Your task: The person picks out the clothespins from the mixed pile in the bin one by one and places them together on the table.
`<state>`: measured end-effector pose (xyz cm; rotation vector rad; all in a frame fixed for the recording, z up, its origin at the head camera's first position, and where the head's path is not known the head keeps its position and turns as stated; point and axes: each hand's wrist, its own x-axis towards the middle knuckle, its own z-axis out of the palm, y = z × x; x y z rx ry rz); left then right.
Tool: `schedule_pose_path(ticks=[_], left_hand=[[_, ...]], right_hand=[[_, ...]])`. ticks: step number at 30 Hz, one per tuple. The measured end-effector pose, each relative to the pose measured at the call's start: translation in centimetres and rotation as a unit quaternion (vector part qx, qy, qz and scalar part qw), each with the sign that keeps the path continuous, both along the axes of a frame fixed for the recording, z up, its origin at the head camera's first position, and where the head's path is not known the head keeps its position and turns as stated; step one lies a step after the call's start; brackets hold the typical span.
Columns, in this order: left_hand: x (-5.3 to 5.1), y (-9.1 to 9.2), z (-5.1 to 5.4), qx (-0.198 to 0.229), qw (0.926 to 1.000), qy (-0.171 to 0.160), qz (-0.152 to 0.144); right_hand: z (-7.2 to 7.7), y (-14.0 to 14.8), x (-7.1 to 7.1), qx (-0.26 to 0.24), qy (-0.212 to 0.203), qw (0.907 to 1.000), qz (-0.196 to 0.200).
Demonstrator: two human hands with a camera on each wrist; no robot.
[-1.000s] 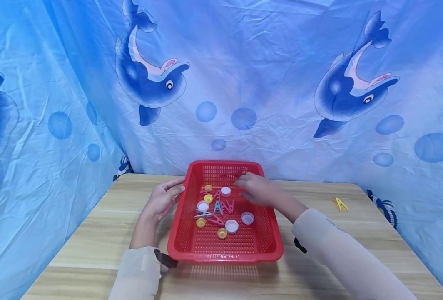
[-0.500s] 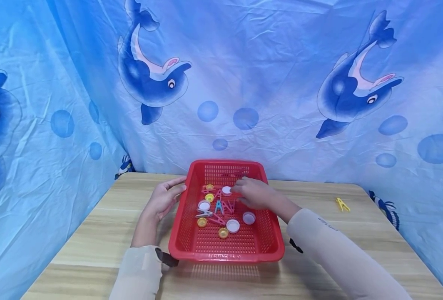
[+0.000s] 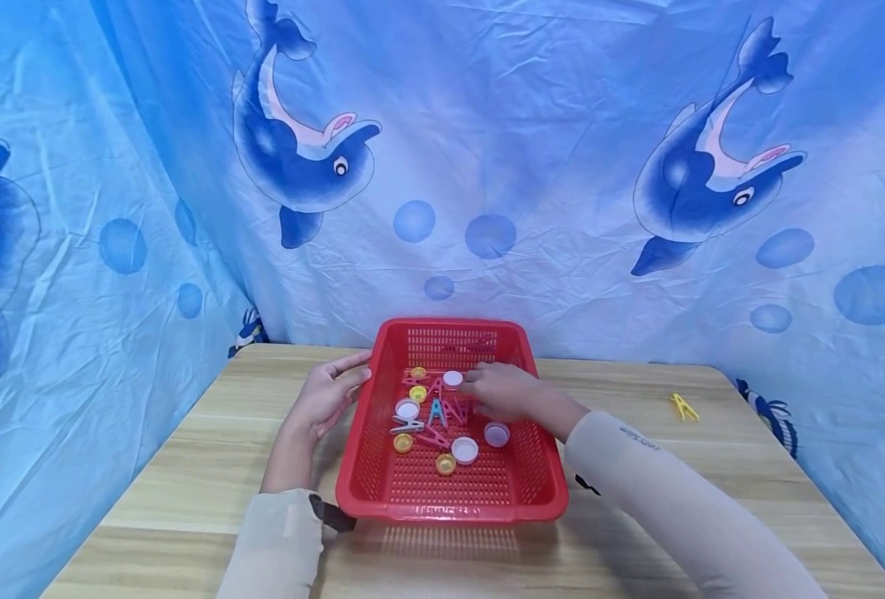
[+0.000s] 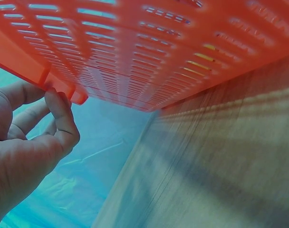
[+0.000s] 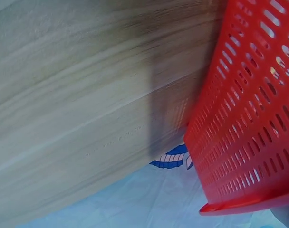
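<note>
gripping one basket (image 3: 453,511), left hand (image 3: 323,398), four yellow caps (image 3: 446,464) inside

Caps (image 3: 465,451) and clothespins (image 3: 436,413) in a basket (image 3: 453,512) on the table (image 3: 188,491), another clothespin (image 3: 684,408) right, curtain (image 3: 532,125) behind

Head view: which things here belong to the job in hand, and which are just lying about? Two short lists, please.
Seemingly part of the job:
red basket
left hand, holding it
right hand, inside it
white caps and yellow caps in it
pink pegs, blue peg, grey peg in it

Apparently just lying about or backdrop:
yellow peg, on the table
dolphin curtain
</note>
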<state>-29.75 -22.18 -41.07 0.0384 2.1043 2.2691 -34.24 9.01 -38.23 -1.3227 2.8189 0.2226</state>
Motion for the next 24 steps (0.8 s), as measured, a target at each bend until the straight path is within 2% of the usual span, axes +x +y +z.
schedule_pose_path(ticks=[4, 10, 24], left_hand=[[0.0, 0.0, 0.0, 0.003, 1.0000, -0.001, 0.001], [0.0, 0.1, 0.1, 0.004, 1.0000, 0.003, -0.006], [0.2, 0.2, 0.1, 0.003, 1.0000, -0.001, 0.001]], right_hand=[[-0.3, -0.4, 0.1, 0.028, -0.009, 0.9996, 0.001], [-0.5, -0.6, 0.4, 0.031, -0.039, 0.9984, -0.026], [-1.4, -0.8, -0.2, 0.049, 0.005, 0.9985, 0.022]])
